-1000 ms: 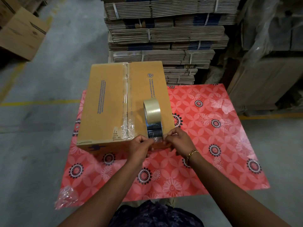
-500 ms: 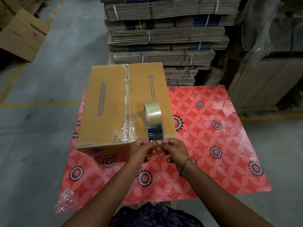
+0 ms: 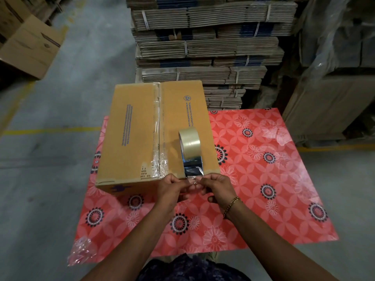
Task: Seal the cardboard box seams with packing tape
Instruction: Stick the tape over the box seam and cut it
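A closed cardboard box lies on the red flowered table, its top centre seam covered by clear tape. A roll of clear packing tape stands on edge on the box's right flap, near the front edge. A strip of tape runs from the roll toward me over the box's front edge. My left hand and my right hand both pinch the free end of that strip, just in front of the box. A gold bracelet sits on my right wrist.
Bundled flat cartons are stacked high right behind the table. An open box sits on the concrete floor at far left. Wrapped cartons stand at right. Crumpled plastic hangs at the table's near left corner.
Both hands have drawn closer together and slightly toward me at the strip's end. The roll and the box stay put.
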`<state>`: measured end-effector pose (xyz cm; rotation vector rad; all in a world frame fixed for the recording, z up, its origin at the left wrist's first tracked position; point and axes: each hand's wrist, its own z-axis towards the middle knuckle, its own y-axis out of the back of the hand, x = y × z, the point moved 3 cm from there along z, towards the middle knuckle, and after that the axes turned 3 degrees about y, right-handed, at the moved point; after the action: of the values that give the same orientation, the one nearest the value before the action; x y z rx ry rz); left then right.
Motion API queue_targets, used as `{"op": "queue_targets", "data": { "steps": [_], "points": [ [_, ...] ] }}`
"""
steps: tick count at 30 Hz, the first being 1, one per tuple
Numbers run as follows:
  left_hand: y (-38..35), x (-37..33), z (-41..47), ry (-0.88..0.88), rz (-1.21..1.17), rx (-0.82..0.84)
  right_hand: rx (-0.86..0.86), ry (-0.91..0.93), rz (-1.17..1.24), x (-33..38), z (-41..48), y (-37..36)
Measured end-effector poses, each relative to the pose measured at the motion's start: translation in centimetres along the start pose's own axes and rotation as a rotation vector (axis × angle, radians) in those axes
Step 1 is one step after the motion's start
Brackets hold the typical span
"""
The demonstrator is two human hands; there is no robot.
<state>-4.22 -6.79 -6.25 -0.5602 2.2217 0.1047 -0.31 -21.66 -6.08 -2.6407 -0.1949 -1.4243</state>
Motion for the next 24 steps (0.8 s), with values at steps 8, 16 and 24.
{"op": "queue_targets", "data": {
  "steps": [8, 16, 24],
  "points": [
    [-0.5, 1.0, -2.3, 0.079, 0.026, 0.065, 0.038, -0.025, 0.032, 0.2, 0.1, 0.2],
    [-1.5, 1.0, -1.1, 0.107, -0.139, 0.056, 0.055, -0.047, 0.050, 0.4, 0.1, 0.4],
    [-1.8, 1.2, -1.1, 0.104, -0.219, 0.055, 0.046, -0.059, 0.087, 0.2, 0.1, 0.1]
  ]
}}
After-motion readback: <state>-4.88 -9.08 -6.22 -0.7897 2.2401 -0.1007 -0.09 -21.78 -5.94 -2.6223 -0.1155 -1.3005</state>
